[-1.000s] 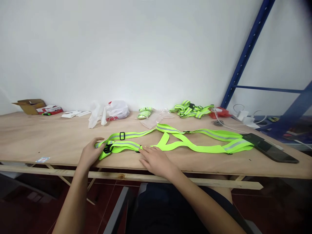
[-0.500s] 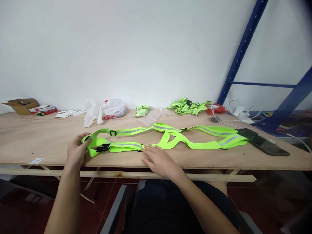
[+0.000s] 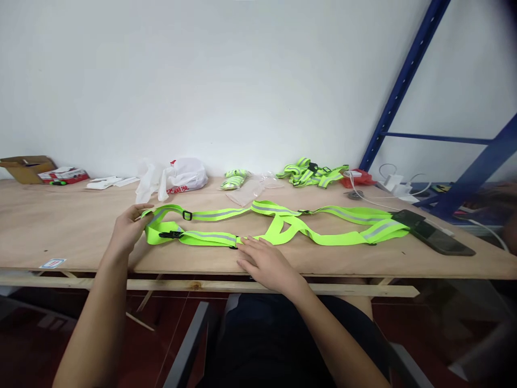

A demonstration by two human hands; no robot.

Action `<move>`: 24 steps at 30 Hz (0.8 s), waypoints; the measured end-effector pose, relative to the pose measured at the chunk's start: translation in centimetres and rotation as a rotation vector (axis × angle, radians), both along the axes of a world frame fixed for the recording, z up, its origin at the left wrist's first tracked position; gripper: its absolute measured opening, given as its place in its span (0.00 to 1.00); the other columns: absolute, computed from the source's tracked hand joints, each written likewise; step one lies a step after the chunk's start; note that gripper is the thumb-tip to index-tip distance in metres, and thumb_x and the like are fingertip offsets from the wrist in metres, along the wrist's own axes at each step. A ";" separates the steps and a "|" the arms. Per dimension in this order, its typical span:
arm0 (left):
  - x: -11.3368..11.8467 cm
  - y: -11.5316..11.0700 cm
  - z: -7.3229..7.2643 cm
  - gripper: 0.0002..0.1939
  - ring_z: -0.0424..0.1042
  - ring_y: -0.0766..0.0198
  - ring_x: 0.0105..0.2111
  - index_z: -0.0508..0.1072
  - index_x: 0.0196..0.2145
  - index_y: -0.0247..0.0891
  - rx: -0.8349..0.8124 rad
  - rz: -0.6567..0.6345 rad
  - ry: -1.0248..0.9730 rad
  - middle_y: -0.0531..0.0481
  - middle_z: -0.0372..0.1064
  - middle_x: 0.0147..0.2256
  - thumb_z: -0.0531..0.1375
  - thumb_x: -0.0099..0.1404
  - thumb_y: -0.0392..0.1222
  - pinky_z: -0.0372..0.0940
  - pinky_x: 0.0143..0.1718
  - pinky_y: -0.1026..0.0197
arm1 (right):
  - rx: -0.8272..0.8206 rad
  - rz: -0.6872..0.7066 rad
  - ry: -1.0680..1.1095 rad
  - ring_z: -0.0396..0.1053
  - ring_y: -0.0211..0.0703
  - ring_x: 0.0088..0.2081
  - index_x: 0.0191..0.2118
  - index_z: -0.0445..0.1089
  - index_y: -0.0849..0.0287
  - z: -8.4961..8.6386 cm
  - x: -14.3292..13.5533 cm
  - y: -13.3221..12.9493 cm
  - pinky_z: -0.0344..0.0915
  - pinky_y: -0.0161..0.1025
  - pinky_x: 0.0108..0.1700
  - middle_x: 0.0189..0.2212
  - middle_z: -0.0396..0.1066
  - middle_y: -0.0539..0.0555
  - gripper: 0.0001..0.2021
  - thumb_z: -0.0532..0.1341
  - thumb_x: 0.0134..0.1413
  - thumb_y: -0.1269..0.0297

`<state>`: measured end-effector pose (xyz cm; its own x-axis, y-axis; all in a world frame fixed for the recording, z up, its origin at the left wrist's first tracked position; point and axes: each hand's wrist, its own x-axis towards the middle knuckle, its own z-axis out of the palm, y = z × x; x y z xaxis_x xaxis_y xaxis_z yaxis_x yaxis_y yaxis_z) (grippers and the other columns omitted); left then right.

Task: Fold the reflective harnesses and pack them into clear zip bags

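Note:
A neon-green reflective vest made of straps with grey stripes lies spread lengthwise on the wooden table. My left hand pinches the strap loop at its left end, which stands a little off the tabletop. Just right of those fingers is a black buckle, and a black slider sits on the far strap. With fingers outstretched, my right hand rests flat on the near strap by another black slider. The vest's right end touches a dark phone.
Along the wall stand an open cardboard box, a red-and-white box, a white plastic bag, a packed green bundle, clear plastic and a heap of green straps. White chargers with cables lie beside a blue rack.
My left hand has shifted slightly up and away with the strap loop, and the buckle part has turned and settled. My right hand stays on the near strap. The view has tilted slightly.

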<state>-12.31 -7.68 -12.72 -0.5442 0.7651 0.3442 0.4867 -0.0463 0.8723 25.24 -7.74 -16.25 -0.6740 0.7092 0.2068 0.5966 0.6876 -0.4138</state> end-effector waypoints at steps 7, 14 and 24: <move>-2.6 2.1 2.7 0.22 0.69 0.63 0.29 0.75 0.45 0.32 -0.144 0.003 0.006 0.48 0.72 0.32 0.65 0.52 0.42 0.67 0.29 0.62 | 0.012 -0.007 0.009 0.57 0.53 0.67 0.62 0.68 0.59 0.0 -0.1 0.1 0.51 0.55 0.69 0.65 0.62 0.59 0.21 0.55 0.68 0.58; -4.9 2.8 3.4 0.19 0.72 0.60 0.33 0.74 0.39 0.32 -0.206 0.008 -0.063 0.44 0.74 0.36 0.66 0.48 0.41 0.71 0.32 0.59 | 0.023 -0.013 0.030 0.58 0.53 0.66 0.61 0.69 0.57 -0.2 0.3 0.0 0.53 0.56 0.68 0.64 0.64 0.59 0.21 0.55 0.68 0.58; -4.0 0.2 2.0 0.37 0.74 0.51 0.48 0.75 0.47 0.35 -0.392 -0.230 -0.004 0.36 0.68 0.58 0.72 0.45 0.61 0.75 0.36 0.62 | 0.021 -0.031 0.047 0.59 0.52 0.66 0.60 0.69 0.58 -0.4 1.2 -0.2 0.52 0.55 0.68 0.63 0.65 0.60 0.20 0.55 0.67 0.59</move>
